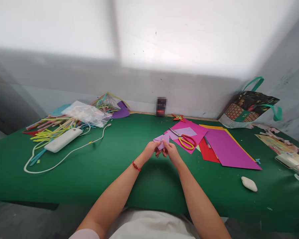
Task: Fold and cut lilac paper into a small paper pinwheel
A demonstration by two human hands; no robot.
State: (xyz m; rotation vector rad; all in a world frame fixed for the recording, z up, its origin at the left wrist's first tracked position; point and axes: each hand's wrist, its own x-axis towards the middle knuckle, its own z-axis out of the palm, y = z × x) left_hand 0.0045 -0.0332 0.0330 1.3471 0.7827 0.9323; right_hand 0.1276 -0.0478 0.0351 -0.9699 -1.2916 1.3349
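Observation:
A small folded sheet of light purple paper (164,137) is held between my two hands above the green table. My left hand (150,150) pinches its left side; a red beaded bracelet circles that wrist. On the paper's right side, my right hand (171,152) grips with the thumb on top. The fingers beneath are partly hidden. Just beyond my right hand lie scissors (187,142) with red and yellow handles, resting on magenta paper (200,131) and a lilac sheet (192,131).
Purple sheets (233,149) and red paper (206,153) lie to the right, with a white rounded object (249,184) nearer me. A patterned bag (249,108) stands at the back right. Leftward are a white power bank (63,139), its cable (72,153), coloured strips and a plastic bag (86,113).

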